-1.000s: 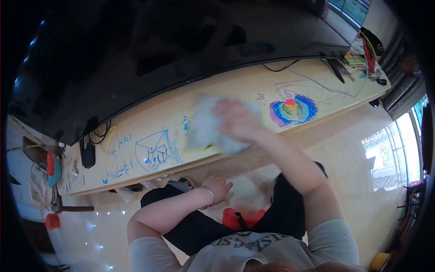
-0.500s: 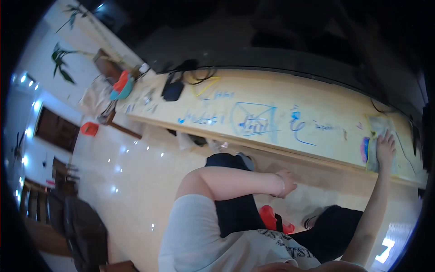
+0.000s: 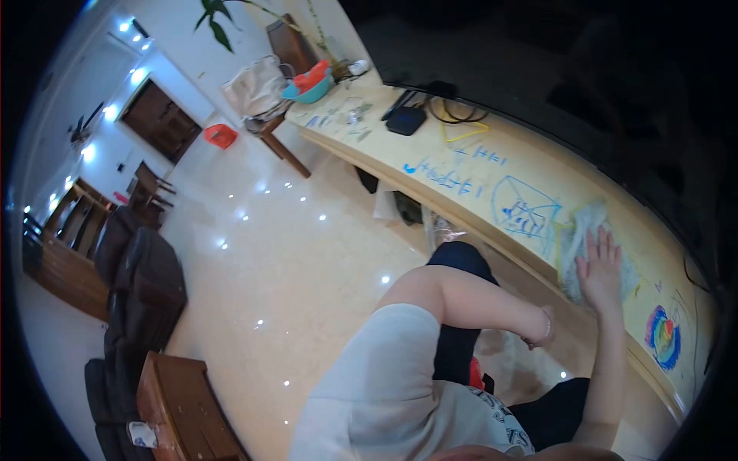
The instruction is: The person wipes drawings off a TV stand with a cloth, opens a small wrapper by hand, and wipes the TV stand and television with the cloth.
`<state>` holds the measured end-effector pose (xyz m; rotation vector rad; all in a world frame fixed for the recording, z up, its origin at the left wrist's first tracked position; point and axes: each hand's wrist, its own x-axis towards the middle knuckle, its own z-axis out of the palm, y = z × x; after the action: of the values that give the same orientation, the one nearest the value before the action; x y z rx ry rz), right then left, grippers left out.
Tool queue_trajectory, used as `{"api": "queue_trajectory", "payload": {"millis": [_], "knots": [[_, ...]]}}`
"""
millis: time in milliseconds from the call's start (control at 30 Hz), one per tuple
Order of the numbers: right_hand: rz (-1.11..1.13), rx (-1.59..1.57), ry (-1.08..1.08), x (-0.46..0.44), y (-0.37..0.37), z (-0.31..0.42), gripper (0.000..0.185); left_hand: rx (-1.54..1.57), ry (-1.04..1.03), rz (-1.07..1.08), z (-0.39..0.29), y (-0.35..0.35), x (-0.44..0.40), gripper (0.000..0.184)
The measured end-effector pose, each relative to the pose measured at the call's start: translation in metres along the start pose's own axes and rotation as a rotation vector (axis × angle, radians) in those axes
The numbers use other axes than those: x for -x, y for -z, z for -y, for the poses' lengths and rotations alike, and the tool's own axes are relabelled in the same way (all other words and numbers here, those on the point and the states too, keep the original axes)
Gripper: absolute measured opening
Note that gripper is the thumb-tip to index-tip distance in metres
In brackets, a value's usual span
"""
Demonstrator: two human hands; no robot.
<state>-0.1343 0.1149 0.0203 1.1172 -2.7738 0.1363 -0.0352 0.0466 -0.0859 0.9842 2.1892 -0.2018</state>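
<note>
My right hand [image 3: 602, 270] lies flat on a pale, yellow-edged cloth [image 3: 582, 240], fingers spread, pressing it against the long light-wood shelf top [image 3: 430, 142]. Just left of the cloth is a blue drawn box with crossed lines [image 3: 527, 207]. To its right, near the front edge, sits a round rainbow-coloured drawing [image 3: 663, 338]. My left hand [image 3: 543, 329], with a band at the wrist, hangs in the air in front of the shelf, touching nothing I can see. Its fingers are mostly hidden.
Behind the shelf top stands a large black screen [image 3: 523, 69]. A black box [image 3: 406, 121], cables and a yellow triangular frame [image 3: 465, 136] lie near it. At the far end are a teal basin [image 3: 309, 91] and a chair with a bag [image 3: 257, 88]. Brown sofas [image 3: 150, 276] stand left.
My right hand has slid the cloth left along the shelf, past the rainbow drawing to beside the blue box. The blue squiggle there no longer shows. My view has turned left.
</note>
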Motion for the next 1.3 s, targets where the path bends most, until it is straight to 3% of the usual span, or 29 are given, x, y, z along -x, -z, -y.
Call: {"api": "queue_trajectory", "payload": {"millis": [133,200,333,467,500,633,733,800,867,900,1000,1067,1167,1300], "knots": [[-0.035,-0.102,0.035,0.004,-0.002,-0.036,0.055,-0.027,0.034,-0.071,0.002,0.003,0.008,0.044],[-0.036,-0.041,-0.096,0.010,0.002,-0.069,0.053,-0.042,0.055,-0.107,0.007,0.005,0.015,0.043],[-0.116,0.122,-0.232,0.037,-0.037,-0.212,0.049,-0.033,0.125,-0.166,0.016,-0.007,0.019,0.041],[-0.172,-0.026,-0.424,0.098,-0.049,-0.353,0.050,0.091,0.146,-0.242,0.013,-0.012,0.043,0.045],[-0.157,0.070,-0.483,0.102,-0.046,-0.356,0.054,0.139,0.143,-0.267,0.011,-0.011,0.053,0.047],[-0.096,0.467,-0.732,0.112,-0.022,-0.329,0.070,0.180,0.098,-0.218,0.002,-0.032,0.035,0.047],[-0.205,1.076,-0.617,0.094,-0.055,-0.326,0.056,0.143,0.087,-0.052,-0.003,-0.038,0.011,0.043],[-0.327,0.467,-0.497,0.067,-0.086,-0.329,0.052,0.114,0.069,0.093,-0.006,-0.035,-0.001,0.040],[-0.412,-0.136,-0.360,0.040,-0.127,-0.340,0.051,0.070,0.066,0.046,-0.010,-0.038,-0.006,0.038],[-0.322,-0.079,-0.340,0.025,-0.125,-0.315,0.051,0.047,0.064,0.023,-0.011,-0.039,-0.009,0.036],[-0.034,0.089,-0.253,0.000,-0.038,-0.141,0.052,0.044,0.050,-0.026,-0.020,-0.028,-0.006,0.036],[-0.063,0.070,-0.148,-0.003,-0.021,-0.059,0.054,0.045,0.034,-0.056,-0.027,-0.021,0.000,0.036],[0.051,0.070,-0.003,-0.005,-0.003,-0.015,0.055,0.039,0.023,-0.084,-0.032,-0.011,0.000,0.036],[0.071,-0.018,-0.032,-0.002,0.014,-0.028,0.055,0.036,0.017,-0.101,-0.030,-0.001,-0.002,0.036]]}}
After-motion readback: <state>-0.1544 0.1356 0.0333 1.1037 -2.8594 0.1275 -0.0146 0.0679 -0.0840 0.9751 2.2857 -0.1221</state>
